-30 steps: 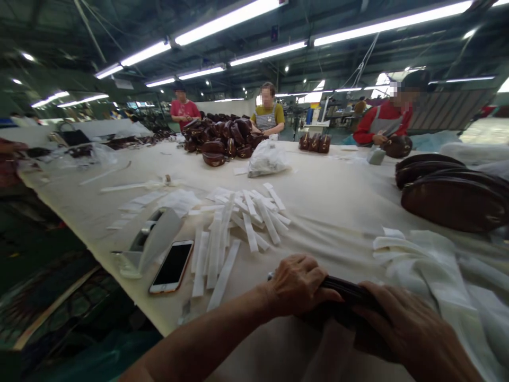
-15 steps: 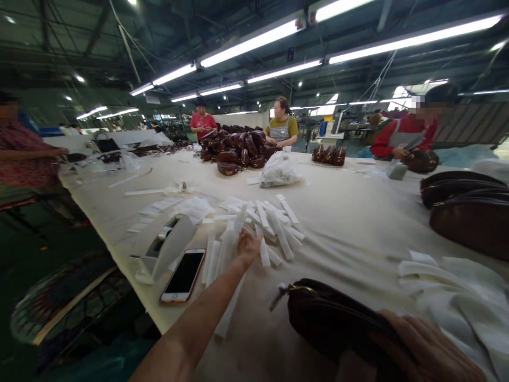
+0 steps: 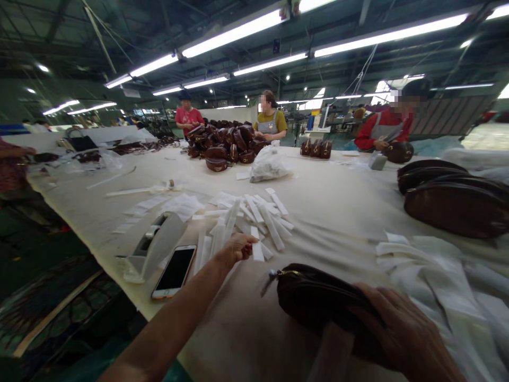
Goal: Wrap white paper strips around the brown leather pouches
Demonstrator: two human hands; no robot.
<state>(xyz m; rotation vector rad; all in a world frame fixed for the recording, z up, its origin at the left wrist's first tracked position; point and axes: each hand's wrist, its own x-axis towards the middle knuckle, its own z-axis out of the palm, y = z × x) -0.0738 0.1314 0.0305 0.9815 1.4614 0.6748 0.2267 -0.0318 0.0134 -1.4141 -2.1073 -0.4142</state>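
Observation:
My left hand (image 3: 239, 248) reaches over a loose pile of white paper-like strips (image 3: 274, 228). Its thumb and fingertips are closed on one short white strip (image 3: 257, 249). In front of me a dark brown zippered bag (image 3: 310, 294) lies on the table, a gold zipper and a small tag at its left end. My right hand (image 3: 401, 323) grips the bag's right side, fingers over the top; the thumb is hidden. A pale translucent strip (image 3: 334, 350) hangs at the bag's near side.
Left of the strips are a phone (image 3: 175, 271) and a grey tape dispenser (image 3: 153, 246). At right stand larger brown bags (image 3: 453, 204) above white sheets (image 3: 429, 281). Farther back are a heap of brown bags (image 3: 222, 140), a plastic bag (image 3: 270, 163) and several people.
My left hand has drawn slightly back from the pile's middle and now pinches a short strip. My right hand stays on the bag. The view has turned a little to the right.

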